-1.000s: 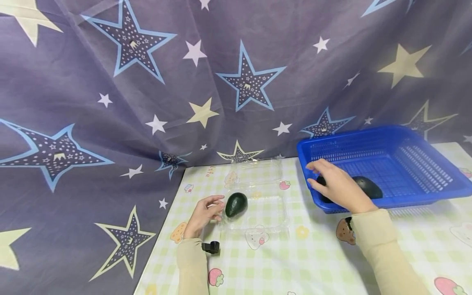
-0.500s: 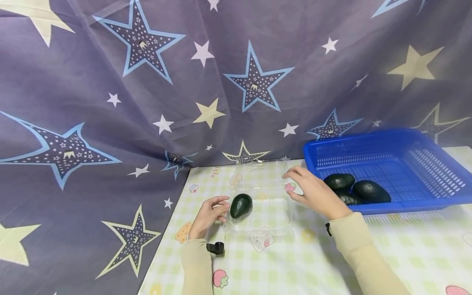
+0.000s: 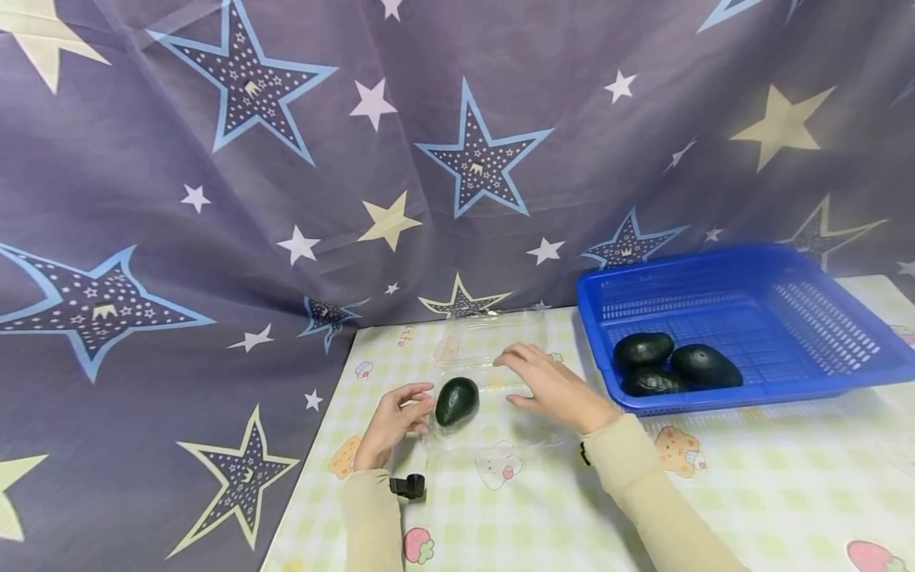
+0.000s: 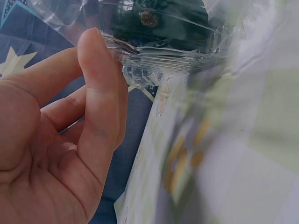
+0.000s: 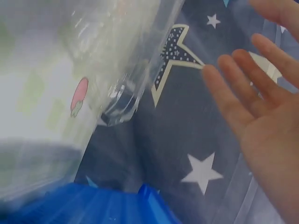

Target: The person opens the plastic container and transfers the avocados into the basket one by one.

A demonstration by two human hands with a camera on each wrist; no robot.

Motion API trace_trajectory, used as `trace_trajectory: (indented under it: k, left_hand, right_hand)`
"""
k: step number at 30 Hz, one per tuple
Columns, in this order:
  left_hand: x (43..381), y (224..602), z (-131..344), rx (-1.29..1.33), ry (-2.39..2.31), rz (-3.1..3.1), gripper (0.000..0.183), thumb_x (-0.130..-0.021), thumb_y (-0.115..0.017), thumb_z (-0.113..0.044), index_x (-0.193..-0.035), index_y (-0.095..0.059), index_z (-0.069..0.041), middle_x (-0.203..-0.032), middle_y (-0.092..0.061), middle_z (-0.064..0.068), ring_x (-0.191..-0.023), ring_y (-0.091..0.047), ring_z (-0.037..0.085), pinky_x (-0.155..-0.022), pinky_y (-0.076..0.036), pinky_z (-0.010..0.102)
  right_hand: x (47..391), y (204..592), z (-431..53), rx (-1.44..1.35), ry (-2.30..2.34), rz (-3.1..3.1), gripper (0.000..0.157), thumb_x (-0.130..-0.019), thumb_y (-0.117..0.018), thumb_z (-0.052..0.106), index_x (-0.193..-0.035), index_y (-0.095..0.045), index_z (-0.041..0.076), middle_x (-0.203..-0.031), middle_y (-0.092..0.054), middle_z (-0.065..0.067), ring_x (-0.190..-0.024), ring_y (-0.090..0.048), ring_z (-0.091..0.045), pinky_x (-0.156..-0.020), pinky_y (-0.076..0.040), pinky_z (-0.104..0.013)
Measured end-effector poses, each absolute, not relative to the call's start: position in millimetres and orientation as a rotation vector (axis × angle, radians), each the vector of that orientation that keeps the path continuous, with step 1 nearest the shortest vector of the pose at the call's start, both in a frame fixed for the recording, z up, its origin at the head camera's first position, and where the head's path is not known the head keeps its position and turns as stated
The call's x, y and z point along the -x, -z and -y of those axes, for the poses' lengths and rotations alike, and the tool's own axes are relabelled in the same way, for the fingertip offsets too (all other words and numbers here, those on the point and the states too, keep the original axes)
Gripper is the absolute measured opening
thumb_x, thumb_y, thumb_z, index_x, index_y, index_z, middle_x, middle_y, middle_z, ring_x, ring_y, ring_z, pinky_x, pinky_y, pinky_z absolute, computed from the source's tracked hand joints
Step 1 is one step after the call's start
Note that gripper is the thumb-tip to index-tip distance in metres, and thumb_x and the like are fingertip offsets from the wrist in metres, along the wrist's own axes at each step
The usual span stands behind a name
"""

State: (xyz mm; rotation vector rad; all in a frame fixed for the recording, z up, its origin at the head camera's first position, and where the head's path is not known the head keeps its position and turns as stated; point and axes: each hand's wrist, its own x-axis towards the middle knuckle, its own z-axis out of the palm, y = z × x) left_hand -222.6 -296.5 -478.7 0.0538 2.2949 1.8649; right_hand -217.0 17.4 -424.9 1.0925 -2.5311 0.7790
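A dark green avocado [image 3: 457, 401] lies at the left end of a clear plastic clamshell box [image 3: 493, 446], whose lid [image 3: 500, 327] is folded back. My left hand [image 3: 395, 423] is at the box's left side with relaxed, bent fingers. In the left wrist view, a fingertip [image 4: 93, 42] lies against the clear plastic edge, and the avocado [image 4: 154, 23] shows through the wall. Over the right part of the box is my right hand [image 3: 554, 387], holding nothing. Its fingers [image 5: 229, 98] are extended and spread in the right wrist view.
To the right stands a blue plastic basket [image 3: 793, 389] with three avocados [image 3: 704, 365] in its near left corner. A checked cloth [image 3: 515, 524] covers the table. Behind hangs a star-patterned curtain [image 3: 429, 79].
My right hand has moved left, out of the basket and over the clear box, uncovering the avocados in the basket. My left hand has stayed beside the box.
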Motion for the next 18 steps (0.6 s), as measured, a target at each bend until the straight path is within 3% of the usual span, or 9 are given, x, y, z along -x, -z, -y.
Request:
trace_trajectory:
  k: [18]
  left_hand:
    - [221.3, 477.5, 296.4, -0.052, -1.868, -2.295, 0.041, -0.095, -0.068, -0.014, -0.133, -0.06, -0.001, -0.104, -0.061, 0.013, -0.067, -0.061, 0.014, -0.057, -0.06, 0.026]
  right_hand:
    - [208.9, 449.0, 28.9, -1.193, -0.798, 2.582, 0.068, -0.084, -0.08, 0.011, -0.143, -0.049, 0.009, -0.143, -0.049, -0.012, -0.132, -0.049, -0.027, -0.107, -0.049, -0.04]
